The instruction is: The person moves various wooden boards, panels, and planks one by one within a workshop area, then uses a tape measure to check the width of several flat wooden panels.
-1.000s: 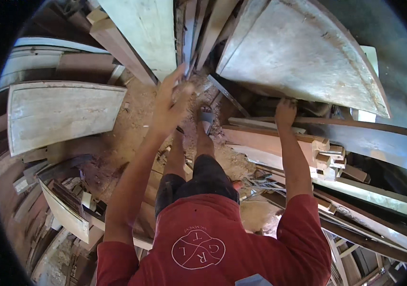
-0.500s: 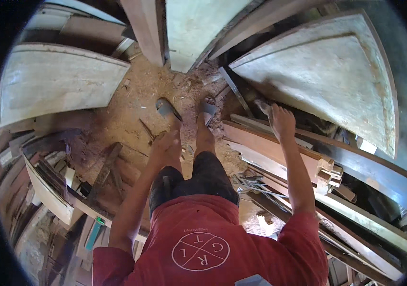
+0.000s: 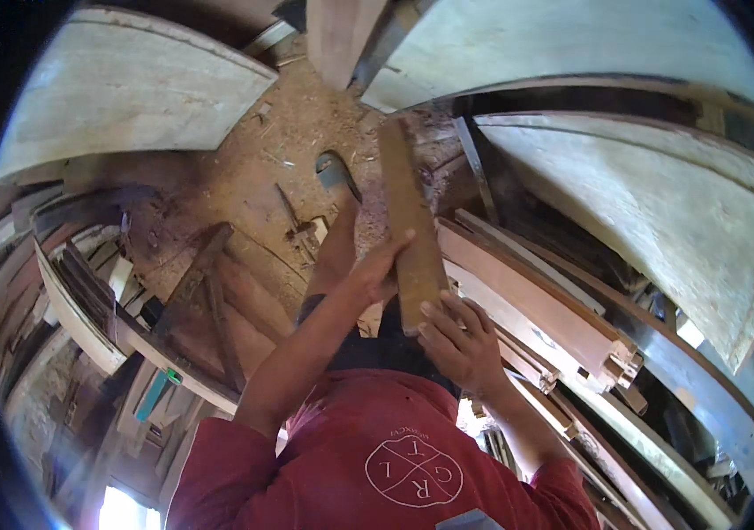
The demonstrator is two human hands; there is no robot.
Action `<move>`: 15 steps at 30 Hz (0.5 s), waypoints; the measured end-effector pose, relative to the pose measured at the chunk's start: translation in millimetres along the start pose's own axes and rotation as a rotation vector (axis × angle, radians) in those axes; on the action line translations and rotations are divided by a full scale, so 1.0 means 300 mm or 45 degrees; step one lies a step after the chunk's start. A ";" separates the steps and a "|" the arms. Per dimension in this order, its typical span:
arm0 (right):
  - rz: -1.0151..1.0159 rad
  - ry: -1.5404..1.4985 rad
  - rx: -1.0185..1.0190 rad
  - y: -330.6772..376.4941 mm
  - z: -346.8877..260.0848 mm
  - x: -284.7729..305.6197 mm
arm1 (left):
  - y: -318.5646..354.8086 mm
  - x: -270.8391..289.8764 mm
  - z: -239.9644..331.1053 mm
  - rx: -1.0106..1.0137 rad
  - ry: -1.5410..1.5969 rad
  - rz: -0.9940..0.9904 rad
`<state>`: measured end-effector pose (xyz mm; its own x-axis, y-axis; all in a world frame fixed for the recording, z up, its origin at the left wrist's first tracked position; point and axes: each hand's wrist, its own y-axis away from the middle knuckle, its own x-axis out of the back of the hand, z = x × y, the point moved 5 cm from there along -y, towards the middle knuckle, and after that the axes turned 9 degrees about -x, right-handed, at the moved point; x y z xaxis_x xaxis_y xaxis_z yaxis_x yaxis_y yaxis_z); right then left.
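A brown wooden board (image 3: 413, 212) with a flat face stretches away from me in front of my shorts, its near end close to my body. My left hand (image 3: 380, 268) grips its left edge, thumb on the upper face and the other fingers partly hidden. At the near end, my right hand (image 3: 463, 343) holds the right side with its fingers laid over the face. The board covers most of my right foot, while a sandal (image 3: 335, 172) shows on my left one.
Large pale panels (image 3: 121, 84) (image 3: 642, 194) lean at the left and right. Long timbers (image 3: 545, 287) are stacked to my right. A framed wooden piece (image 3: 86, 309) and scraps fill the left. Shavings cover the floor (image 3: 262, 190), where a thin dark tool (image 3: 289, 208) lies.
The board is now in both hands in front of me. My right hand came in from the timbers at the right, and my left hand rose from beside my knee. The view has shifted.
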<state>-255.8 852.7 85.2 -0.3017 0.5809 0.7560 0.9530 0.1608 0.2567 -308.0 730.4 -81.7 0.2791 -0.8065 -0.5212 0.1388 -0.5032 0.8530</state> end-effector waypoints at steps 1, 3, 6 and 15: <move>-0.011 -0.014 0.020 -0.043 0.016 -0.023 | 0.006 0.040 0.073 -0.114 -0.089 0.084; 0.012 -0.331 -0.199 -0.139 0.106 -0.076 | 0.019 0.185 0.173 -0.249 -0.175 0.193; -0.019 -0.176 -0.629 -0.191 0.505 -0.380 | 0.019 0.539 0.213 -0.070 -0.005 0.333; -0.271 0.229 -1.195 -0.557 1.619 -1.207 | 0.212 0.814 0.331 -0.131 -0.461 0.780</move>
<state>-292.3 1003.0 -523.8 -0.5386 0.4702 0.6991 0.4928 -0.4972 0.7141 -325.4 470.7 -157.6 0.0055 -0.9959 0.0902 0.1521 0.0900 0.9843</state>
